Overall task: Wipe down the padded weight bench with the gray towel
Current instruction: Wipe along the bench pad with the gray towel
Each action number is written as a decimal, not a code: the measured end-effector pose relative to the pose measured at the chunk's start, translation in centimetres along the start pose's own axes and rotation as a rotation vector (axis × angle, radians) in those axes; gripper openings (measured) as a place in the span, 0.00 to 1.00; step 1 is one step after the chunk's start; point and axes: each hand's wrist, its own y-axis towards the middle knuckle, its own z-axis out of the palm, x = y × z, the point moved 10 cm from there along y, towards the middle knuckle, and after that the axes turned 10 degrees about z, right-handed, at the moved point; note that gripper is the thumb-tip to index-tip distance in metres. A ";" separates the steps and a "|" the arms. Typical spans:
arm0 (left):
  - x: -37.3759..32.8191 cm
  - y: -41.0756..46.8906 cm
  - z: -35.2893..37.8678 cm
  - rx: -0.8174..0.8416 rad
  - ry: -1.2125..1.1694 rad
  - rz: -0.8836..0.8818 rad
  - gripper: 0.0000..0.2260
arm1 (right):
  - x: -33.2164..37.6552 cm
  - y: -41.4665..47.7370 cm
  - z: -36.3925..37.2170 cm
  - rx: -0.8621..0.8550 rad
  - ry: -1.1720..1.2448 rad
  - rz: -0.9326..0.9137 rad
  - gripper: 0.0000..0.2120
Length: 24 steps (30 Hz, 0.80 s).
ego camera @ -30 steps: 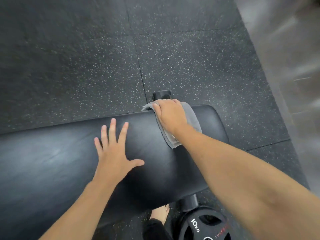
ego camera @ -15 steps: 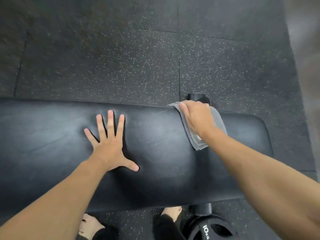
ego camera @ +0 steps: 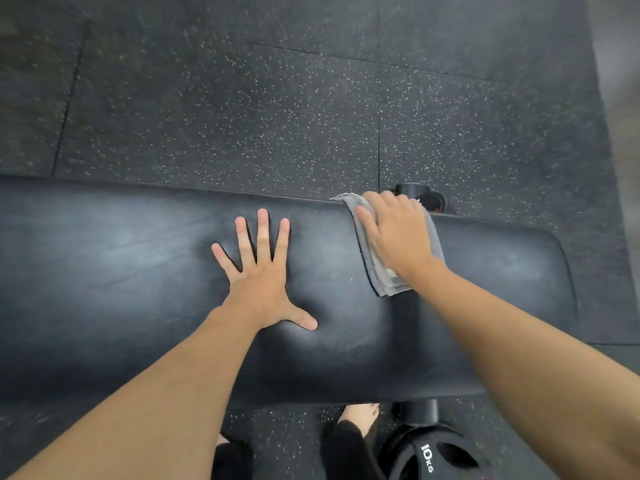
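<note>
The black padded weight bench (ego camera: 114,271) runs across the view from the left edge to its rounded right end. A folded gray towel (ego camera: 375,268) lies across the pad near that end, reaching the far edge. My right hand (ego camera: 398,233) lies flat on the towel and presses it down, fingers pointing to the far edge and covering most of the cloth. My left hand (ego camera: 261,275) rests flat on the bare pad to the left of the towel, with fingers spread and nothing in it.
Speckled black rubber floor tiles (ego camera: 242,116) surround the bench. A black bench post (ego camera: 419,195) sticks out behind the far edge. A 10 kg weight plate (ego camera: 433,455) sits on a post at the near side, beside my bare foot (ego camera: 360,415).
The view has swung so the bench now lies level across the frame. Both hands keep their places on the pad, the right one still on the towel.
</note>
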 end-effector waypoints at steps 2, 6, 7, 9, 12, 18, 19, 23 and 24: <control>0.0 0.0 0.0 -0.005 -0.008 0.016 0.77 | -1.3 -0.4 -0.1 0.002 0.055 0.014 0.21; -0.2 0.0 -0.2 -0.024 -0.034 0.107 0.73 | -0.6 -0.4 -0.3 -0.007 0.174 0.064 0.22; 0.1 -0.2 -0.5 -0.038 -0.028 0.144 0.71 | -0.1 -0.3 -0.2 -0.012 0.156 0.083 0.22; 1.9 -1.2 -1.4 -0.091 0.045 0.217 0.65 | 1.7 -0.1 0.0 -0.003 0.115 0.111 0.22; 9.6 -4.2 -4.2 -0.183 0.073 0.117 0.65 | 7.6 0.0 0.5 0.037 0.079 0.107 0.24; 28.7 -11.0 -6.4 -0.047 -0.164 -0.386 0.78 | 26.3 1.0 2.7 0.048 0.051 -0.014 0.15; 29.7 -11.1 -5.8 -0.010 -0.162 -0.370 0.79 | 29.2 1.0 3.1 0.038 0.057 -0.031 0.14; 30.1 -9.9 -4.8 0.027 -0.166 -0.286 0.79 | 32.7 1.3 4.1 0.036 -0.016 -0.034 0.16; 30.2 -10.0 -4.9 0.025 -0.176 -0.284 0.79 | 32.0 1.0 3.8 0.015 -0.007 -0.041 0.17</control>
